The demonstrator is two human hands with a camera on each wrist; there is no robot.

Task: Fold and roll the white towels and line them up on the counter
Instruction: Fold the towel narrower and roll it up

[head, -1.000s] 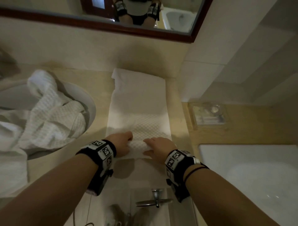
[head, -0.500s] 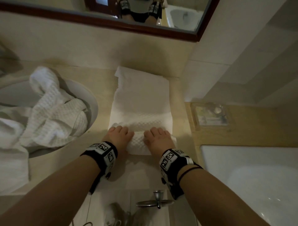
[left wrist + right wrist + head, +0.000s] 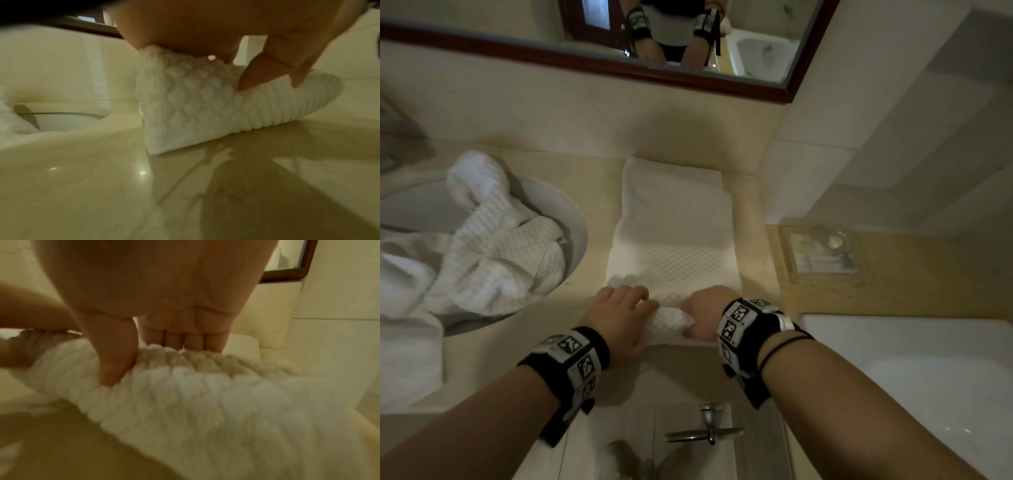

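A white waffle-weave towel [image 3: 674, 226] lies folded in a long strip on the beige counter [image 3: 493, 346], running from the wall toward me. Its near end is rolled into a short thick roll [image 3: 671, 317]. My left hand [image 3: 619, 315] grips the roll's left part, fingers over the top and thumb behind, as the left wrist view shows on the roll [image 3: 195, 110]. My right hand [image 3: 705, 315] grips the right part, fingers curled over the top of the roll [image 3: 205, 386], thumb pressed into its near side.
A heap of crumpled white towels [image 3: 482, 246] fills the round sink [image 3: 577, 233] at the left and spills onto the counter. A clear tray [image 3: 822, 253] sits on the ledge at right, a bathtub [image 3: 928, 377] below it. A mirror [image 3: 619, 44] hangs on the wall.
The hands rolled the towel's near end away from me into a roll, then drew back a little and closed round it. The camera tilted slightly.
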